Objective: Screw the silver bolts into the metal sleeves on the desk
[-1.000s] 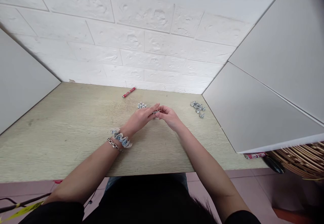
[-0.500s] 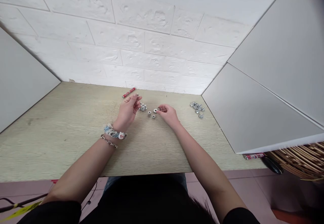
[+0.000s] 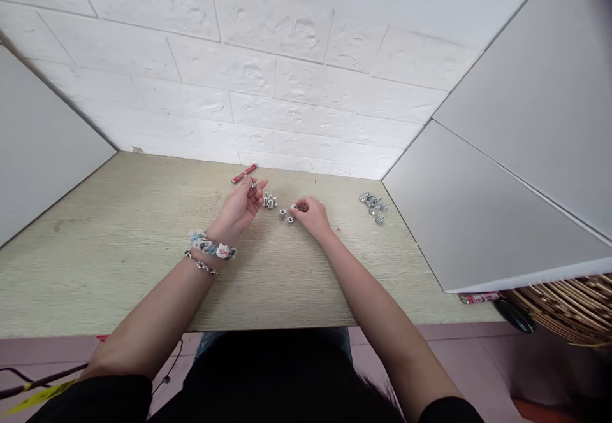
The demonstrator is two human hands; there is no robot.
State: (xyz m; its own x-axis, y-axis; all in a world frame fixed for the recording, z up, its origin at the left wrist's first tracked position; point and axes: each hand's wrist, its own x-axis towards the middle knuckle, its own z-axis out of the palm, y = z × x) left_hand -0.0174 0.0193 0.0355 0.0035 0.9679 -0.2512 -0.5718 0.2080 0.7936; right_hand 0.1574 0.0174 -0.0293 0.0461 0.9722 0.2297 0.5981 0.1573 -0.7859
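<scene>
A small silver bolt [image 3: 252, 182] is pinched upright between thumb and finger of my left hand [image 3: 238, 209], palm turned up. Just right of those fingers, several bolts [image 3: 269, 201] stand on their heads on the table. My right hand [image 3: 313, 216] reaches down with thumb and fingertips closed at a washer [image 3: 293, 207], whose far side is partly covered by the fingers. Between the two hands sit a small stack of nuts [image 3: 282, 214] and a single nut [image 3: 290, 220].
Several bolts with washers [image 3: 373, 202] lie in a cluster on the right of the wooden table [image 3: 143, 251]. Behind my left hand lies a red tube [image 3: 244, 174] near the white brick wall [image 3: 296, 117]. Grey panels [image 3: 507, 206] bound the sides. A wicker basket [image 3: 574, 308] is at lower right.
My left hand has turned slightly, so the bolt now shows upright in its fingers. My right thumb and fingers have closed over the washer, moving a little left.
</scene>
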